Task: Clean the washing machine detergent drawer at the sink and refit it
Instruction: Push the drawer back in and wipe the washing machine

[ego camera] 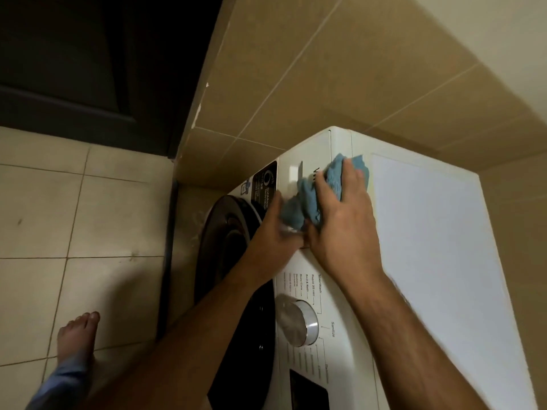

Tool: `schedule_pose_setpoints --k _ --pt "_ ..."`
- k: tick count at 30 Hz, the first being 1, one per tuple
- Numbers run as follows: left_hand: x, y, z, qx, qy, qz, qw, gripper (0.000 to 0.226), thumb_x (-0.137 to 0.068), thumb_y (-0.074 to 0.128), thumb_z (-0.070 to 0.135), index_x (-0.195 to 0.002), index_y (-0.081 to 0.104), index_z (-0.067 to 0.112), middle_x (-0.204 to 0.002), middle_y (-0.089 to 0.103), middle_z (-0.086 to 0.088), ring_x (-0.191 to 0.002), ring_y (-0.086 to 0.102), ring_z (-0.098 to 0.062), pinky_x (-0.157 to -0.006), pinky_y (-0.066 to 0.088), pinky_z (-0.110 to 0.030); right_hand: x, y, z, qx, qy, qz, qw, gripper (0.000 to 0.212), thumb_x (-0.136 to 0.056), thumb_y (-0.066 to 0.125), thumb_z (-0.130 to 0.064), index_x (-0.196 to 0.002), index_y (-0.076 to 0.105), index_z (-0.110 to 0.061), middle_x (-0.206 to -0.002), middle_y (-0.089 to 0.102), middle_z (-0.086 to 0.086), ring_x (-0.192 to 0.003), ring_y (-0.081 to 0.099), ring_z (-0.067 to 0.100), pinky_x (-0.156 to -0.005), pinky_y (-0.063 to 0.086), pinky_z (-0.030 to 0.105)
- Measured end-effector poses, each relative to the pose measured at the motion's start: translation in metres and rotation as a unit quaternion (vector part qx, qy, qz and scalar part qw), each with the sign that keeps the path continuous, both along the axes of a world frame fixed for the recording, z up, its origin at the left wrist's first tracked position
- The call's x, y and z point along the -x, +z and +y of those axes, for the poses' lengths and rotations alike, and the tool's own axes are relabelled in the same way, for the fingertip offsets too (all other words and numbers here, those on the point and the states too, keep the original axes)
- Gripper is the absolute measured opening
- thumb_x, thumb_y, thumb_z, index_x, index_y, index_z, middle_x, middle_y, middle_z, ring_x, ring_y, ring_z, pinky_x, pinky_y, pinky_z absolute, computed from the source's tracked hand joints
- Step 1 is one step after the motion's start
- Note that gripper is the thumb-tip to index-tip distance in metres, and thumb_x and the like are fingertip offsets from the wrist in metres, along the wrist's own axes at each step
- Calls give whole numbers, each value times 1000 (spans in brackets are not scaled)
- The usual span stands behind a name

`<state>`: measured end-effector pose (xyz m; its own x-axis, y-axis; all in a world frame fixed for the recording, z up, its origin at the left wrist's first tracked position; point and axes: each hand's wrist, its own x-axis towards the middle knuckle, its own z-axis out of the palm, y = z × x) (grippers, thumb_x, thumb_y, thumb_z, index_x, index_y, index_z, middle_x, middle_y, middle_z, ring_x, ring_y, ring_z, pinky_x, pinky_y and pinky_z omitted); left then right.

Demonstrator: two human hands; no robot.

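A white front-loading washing machine (429, 247) stands against a beige tiled wall (325, 69), its flat top running toward the right edge of the view and its control panel tilted toward the camera. Pale floor tiles (74, 217) spread out to the left of the machine, ending at a dark door (88, 54) in the upper left corner. The machine's round dark door (231, 229) sits below the front panel, partly hidden behind a forearm. At the far end of the control panel, near the machine's top front corner, the detergent drawer (299, 173) sits seated in its slot, its white front flush with the panel and its recessed handle showing. A person leans over the machine with both arms stretched along the panel. The right hand (340, 220) lies on the front edge of the top, fingers spread and curled over a blue cloth (313, 190), pressing it against the panel just beside the drawer front. The left hand (275, 232), blurred, meets the lower bunched end of the same cloth below the drawer; whether it grips the cloth or only touches it cannot be told. A silver program dial (299, 324) sits lower on the panel, near the camera, ringed by printed cycle names. A bare foot (77, 335) rests on the floor tiles at the lower left.
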<state>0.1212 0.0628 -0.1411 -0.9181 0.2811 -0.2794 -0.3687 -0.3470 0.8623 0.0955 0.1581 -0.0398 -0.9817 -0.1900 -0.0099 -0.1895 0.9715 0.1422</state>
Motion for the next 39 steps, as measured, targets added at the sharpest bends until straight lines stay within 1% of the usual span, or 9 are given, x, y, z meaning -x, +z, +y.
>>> schedule_pose_setpoints --k 4,7,10,13,16,22,27,34,39 --pt "-4 6 -17 25 25 -17 999 80 -85 52 19 -156 16 32 -159 28 11 -143 28 -4 -116 28 -31 19 6 -4 12 26 11 1000 75 -70 75 -28 -137 48 -9 -152 29 23 -139 29 42 -108 38 50" --pt "3 12 -20 -18 43 -27 999 63 -89 45 14 -147 32 35 -139 48 20 -123 44 15 -101 38 -15 62 1 -14 -28 21 23 999 69 -72 73 -31 -133 52 -7 -150 31 25 -137 32 43 -110 35 48" --pt "9 19 -23 -68 63 -66 994 41 -101 35 13 -126 36 45 -120 49 30 -104 50 24 -87 38 -2 96 -7 -28 -202 27 1 979 57 -82 61 -40 -131 56 -11 -153 31 25 -142 25 44 -116 22 52" --pt "6 15 -27 -142 60 -127 980 45 -107 23 22 -151 25 25 -155 35 3 -142 34 -8 -116 29 -28 103 -16 -43 -345 36 -41 937 55 -95 41 -40 -143 45 -14 -157 25 22 -146 14 43 -119 9 56" --pt "6 16 -30 -196 90 -196 957 46 -106 24 31 -151 32 21 -156 37 -2 -144 34 -15 -119 26 -37 103 -25 -58 -428 59 -79 898 61 -99 22 -42 -151 32 -12 -160 19 21 -148 10 41 -119 1 57" --pt "-2 12 -41 -190 131 -205 951 34 -104 24 37 -115 56 38 -121 61 14 -131 46 -12 -112 32 -39 83 -63 -70 -460 79 -168 868 70 -100 11 -50 -155 9 -7 -163 5 19 -150 -2 37 -120 -4 54" --pt "-9 10 -54 -180 149 -204 951 50 -104 25 39 -151 32 24 -157 34 1 -144 32 -17 -119 24 -43 16 -72 -61 -461 123 -233 847 68 -101 17 -49 -155 4 -10 -163 -2 16 -150 -9 35 -120 -6 52" --pt "-20 4 -58 -180 138 -212 951 49 -103 20 40 -148 37 30 -156 38 4 -141 37 -15 -117 27 -47 -30 -33 -56 -445 113 -289 840 66 -101 23 -49 -155 8 -14 -163 -5 17 -150 -9 35 -119 -7 55" --pt "-13 15 -58 -171 122 -188 959 49 -103 19 40 -145 42 30 -152 43 2 -136 44 -15 -113 33 -46 2 -10 -56 -459 115 -179 863 69 -99 19 -52 -156 8 -13 -162 -2 21 -148 -10 42 -112 -16 66"
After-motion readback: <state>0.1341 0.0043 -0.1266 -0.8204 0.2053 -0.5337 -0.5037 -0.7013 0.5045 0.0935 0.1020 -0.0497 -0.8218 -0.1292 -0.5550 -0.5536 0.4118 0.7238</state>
